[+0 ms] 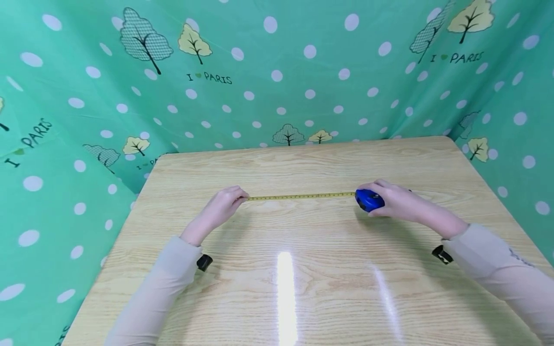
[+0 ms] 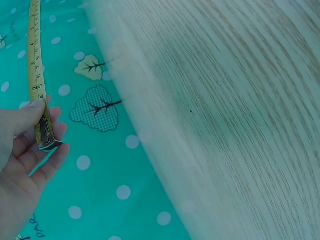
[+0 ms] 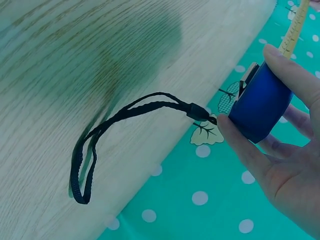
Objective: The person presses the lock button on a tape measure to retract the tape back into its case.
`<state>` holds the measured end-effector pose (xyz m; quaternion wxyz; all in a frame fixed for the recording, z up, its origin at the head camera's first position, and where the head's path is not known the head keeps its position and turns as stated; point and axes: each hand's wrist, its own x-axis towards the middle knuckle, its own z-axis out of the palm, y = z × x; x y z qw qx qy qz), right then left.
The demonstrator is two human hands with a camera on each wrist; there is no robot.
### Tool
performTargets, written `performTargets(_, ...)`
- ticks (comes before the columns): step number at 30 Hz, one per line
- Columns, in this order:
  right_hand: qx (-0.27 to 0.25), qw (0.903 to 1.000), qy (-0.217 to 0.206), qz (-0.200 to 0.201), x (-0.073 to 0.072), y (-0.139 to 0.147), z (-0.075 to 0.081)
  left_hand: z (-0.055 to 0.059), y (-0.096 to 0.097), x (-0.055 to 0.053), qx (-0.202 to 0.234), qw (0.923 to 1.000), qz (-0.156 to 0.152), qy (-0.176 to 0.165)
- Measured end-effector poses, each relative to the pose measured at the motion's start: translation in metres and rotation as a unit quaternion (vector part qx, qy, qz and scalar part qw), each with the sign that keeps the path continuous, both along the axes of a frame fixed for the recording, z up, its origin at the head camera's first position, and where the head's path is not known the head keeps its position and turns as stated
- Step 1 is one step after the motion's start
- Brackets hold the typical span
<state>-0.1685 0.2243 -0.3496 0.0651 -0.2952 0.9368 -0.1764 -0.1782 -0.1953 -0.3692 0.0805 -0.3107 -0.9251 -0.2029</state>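
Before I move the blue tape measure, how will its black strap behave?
The black strap will likely flop, given its slack, curving loop. It seems light, being thin cord. It may swing, since only one end joins the blue tape measure.
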Motion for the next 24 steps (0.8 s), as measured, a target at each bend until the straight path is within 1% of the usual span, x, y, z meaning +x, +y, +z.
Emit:
performTargets(6, -0.005, 1.0, -0.001, 0.0, 0.0001, -0.002, -0.0012, 0.0001, -0.0007, 0.0002, -0.006, 0.9998, 0.013, -0.013)
performTargets(11, 0.0, 1.0, -0.006, -0.002, 0.0008, -0.005, 0.0001, -0.001, 0.0005, -0.0005, -0.01, 0.9997, 0.017, -0.012)
performTargets(16, 0.001, 1.0, -0.001, 0.0, 0.0001, -0.0064, -0.001, -0.0023, 0.0027, -0.0007, -0.011, 0.9996, 0.019, -0.017)
performTargets(24, -0.005, 0.9999, 0.007, 0.006, -0.0017, -0.0084, -0.0059, -0.006, 0.0074, -0.0007, -0.006, 0.9998, 0.019, -0.002)
